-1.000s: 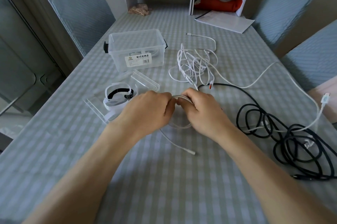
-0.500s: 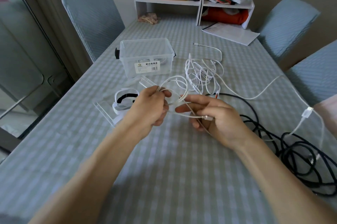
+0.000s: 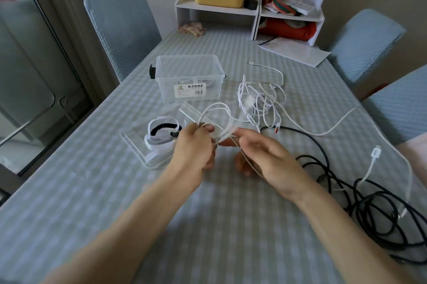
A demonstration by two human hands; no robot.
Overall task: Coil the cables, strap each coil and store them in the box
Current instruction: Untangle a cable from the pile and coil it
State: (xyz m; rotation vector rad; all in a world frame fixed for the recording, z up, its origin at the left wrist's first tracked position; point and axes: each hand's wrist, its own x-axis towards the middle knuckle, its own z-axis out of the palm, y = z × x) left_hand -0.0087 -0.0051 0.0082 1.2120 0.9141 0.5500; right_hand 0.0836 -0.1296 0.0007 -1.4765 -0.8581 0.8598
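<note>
Thin white cable coil (image 3: 217, 119): raised off the checked tablecloth since a second ago, loops now wider; left hand (image 3: 196, 147) pinches them together, right hand (image 3: 261, 154) pinches the loose tail. Coiling almost finished, strap pending. Clear plastic box (image 3: 188, 80) at 11 o'clock, close

A table (image 3: 115, 191) in a pale checked cloth is carrying everything. Beyond the left hand (image 3: 194, 148) a clear plastic box (image 3: 188, 81) is standing, its lid (image 3: 147, 147) lying just left of that hand with strap rolls (image 3: 161, 132) sitting on it. Beyond the right hand (image 3: 265, 156) a white cable tangle (image 3: 261, 101) is sprawling; a black cable (image 3: 369, 209) is lying to its right. Papers (image 3: 293, 51) and a white shelf unit (image 3: 254, 6) are sitting at the far end.
</note>
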